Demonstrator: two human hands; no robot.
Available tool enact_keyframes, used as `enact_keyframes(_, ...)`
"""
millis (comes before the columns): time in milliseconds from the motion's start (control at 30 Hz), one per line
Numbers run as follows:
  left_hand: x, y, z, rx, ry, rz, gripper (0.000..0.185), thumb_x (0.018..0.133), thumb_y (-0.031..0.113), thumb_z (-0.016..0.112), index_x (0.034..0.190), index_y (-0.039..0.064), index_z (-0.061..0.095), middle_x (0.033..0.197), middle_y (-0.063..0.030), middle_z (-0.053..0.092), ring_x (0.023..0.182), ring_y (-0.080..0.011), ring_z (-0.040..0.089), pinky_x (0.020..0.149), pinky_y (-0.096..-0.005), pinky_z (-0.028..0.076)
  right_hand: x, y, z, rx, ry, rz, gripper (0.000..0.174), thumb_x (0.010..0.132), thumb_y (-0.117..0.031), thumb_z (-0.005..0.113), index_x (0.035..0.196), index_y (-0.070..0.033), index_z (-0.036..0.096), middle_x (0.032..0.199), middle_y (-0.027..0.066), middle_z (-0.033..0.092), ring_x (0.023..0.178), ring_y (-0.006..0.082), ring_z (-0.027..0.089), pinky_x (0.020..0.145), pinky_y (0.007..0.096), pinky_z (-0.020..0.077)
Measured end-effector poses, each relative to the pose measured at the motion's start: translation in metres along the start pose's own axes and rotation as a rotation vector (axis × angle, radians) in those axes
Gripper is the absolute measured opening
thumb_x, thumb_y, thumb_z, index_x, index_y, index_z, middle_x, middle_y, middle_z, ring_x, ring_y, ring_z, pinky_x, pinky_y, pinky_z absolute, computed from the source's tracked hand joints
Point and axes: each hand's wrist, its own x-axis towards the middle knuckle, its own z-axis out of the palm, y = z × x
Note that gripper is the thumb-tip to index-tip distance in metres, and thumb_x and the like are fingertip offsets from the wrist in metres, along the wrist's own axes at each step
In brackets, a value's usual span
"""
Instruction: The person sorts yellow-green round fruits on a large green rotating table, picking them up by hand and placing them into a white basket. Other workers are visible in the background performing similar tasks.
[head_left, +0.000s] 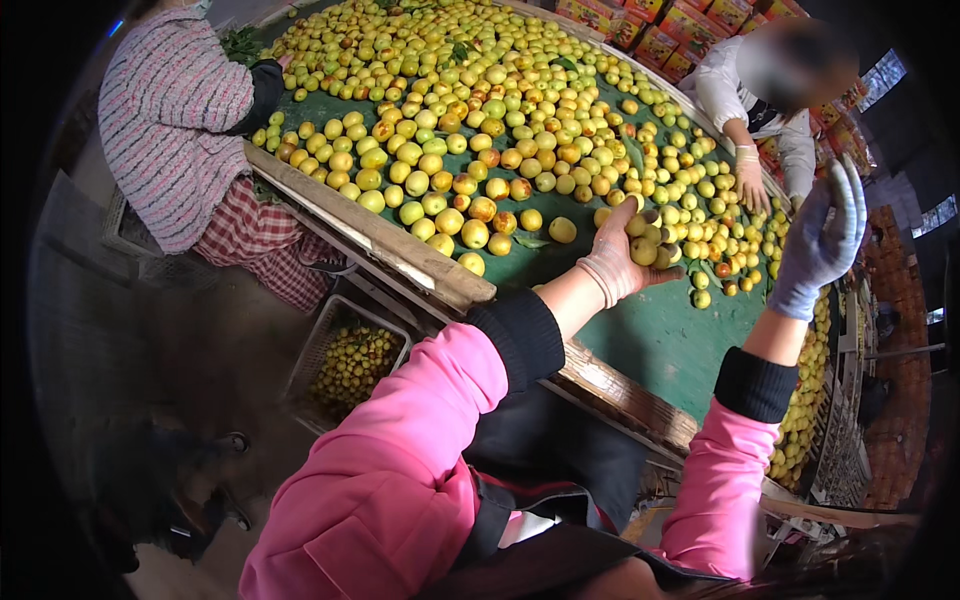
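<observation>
Several green-yellow jujubes (643, 250) rest in my left hand (616, 255), its fingers and thumb curled around them just above the green table surface (652, 322). Over the table's right side, my right hand (819, 236) is raised in a grey-blue glove, with a gap between thumb and fingers and nothing visible in it. Loose jujubes (480, 210), some blotched brown, spread across the sloping surface beyond my left hand. A few green leaves (634, 154) lie among them.
A wooden rail (375, 225) edges the near side. Below stands a plastic crate (409, 341) of small jujubes. One person in a striped jacket (172, 120) is at left; another person's hand (750, 184) touches fruit at right. Printed cartons (686, 34) are stacked behind. More jujubes (806, 397) lie lower right.
</observation>
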Motion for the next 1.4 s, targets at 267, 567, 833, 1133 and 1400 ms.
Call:
enact_keyframes(267, -0.058, 0.01, 0.003, 0.039, 0.04, -0.016, 0.048, 0.095, 0.059, 0.047, 0.103, 0.013, 0.058, 0.103, -0.0116, 0.063, 0.104, -0.034, 0.06, 0.094, -0.0652, 0.046, -0.062, -0.098, -0.031, 0.023, -0.534, 0.148, 0.03, 0.08, 0.004, 0.068, 0.108, -0.005, 0.068, 0.116, 0.0134, 0.067, 0.109, 0.0316, 0.062, 0.097, 0.0405, 0.0474)
enact_keyframes(567, -0.313, 0.069, -0.09, 0.005, 0.015, 0.099, 0.051, 0.094, 0.059, 0.048, 0.102, 0.012, 0.064, 0.127, -0.0154, 0.058, 0.128, -0.0383, 0.049, 0.098, -0.0636, 0.045, -0.135, -0.091, -0.069, 0.038, -1.155, 0.404, 0.025, 0.085, -0.013, 0.065, 0.108, -0.004, 0.067, 0.114, 0.0154, 0.066, 0.107, 0.0359, 0.061, 0.095, 0.0439, 0.0473)
enact_keyframes(833, -0.421, 0.126, -0.227, -0.08, 0.984, 0.58, 0.069, 0.099, 0.05, 0.051, 0.15, 0.008, 0.031, 0.152, -0.0179, 0.032, 0.138, -0.0422, 0.033, 0.113, -0.0511, 0.037, -0.154, -0.071, -0.069, -0.012, -1.314, 0.549, 0.032, 0.089, -0.021, 0.062, 0.116, -0.004, 0.065, 0.119, 0.0168, 0.065, 0.108, 0.0363, 0.06, 0.097, 0.0444, 0.047)
enact_keyframes(1133, -0.285, 0.244, -0.066, 2.723, 0.842, 1.168, 0.039, 0.089, 0.026, 0.066, 0.121, 0.004, 0.059, 0.123, -0.0166, 0.061, 0.118, -0.0352, 0.054, 0.102, -0.0424, 0.04, -0.185, -0.027, -0.078, -0.186, -1.21, 0.787, 0.033, 0.092, -0.026, 0.06, 0.116, -0.003, 0.065, 0.111, 0.019, 0.067, 0.105, 0.0368, 0.062, 0.093, 0.0446, 0.0494)
enact_keyframes(1400, -0.192, 0.335, -0.034, 2.447, 1.563, -0.247, 0.102, 0.081, 0.082, 0.035, 0.156, 0.014, 0.025, 0.151, -0.0219, 0.041, 0.133, -0.036, 0.047, 0.113, -0.0473, 0.032, -0.2, -0.015, -0.07, -0.277, -1.219, 0.952, 0.036, 0.092, -0.03, 0.06, 0.118, -0.005, 0.065, 0.112, 0.0181, 0.067, 0.105, 0.0362, 0.063, 0.093, 0.0446, 0.0493)
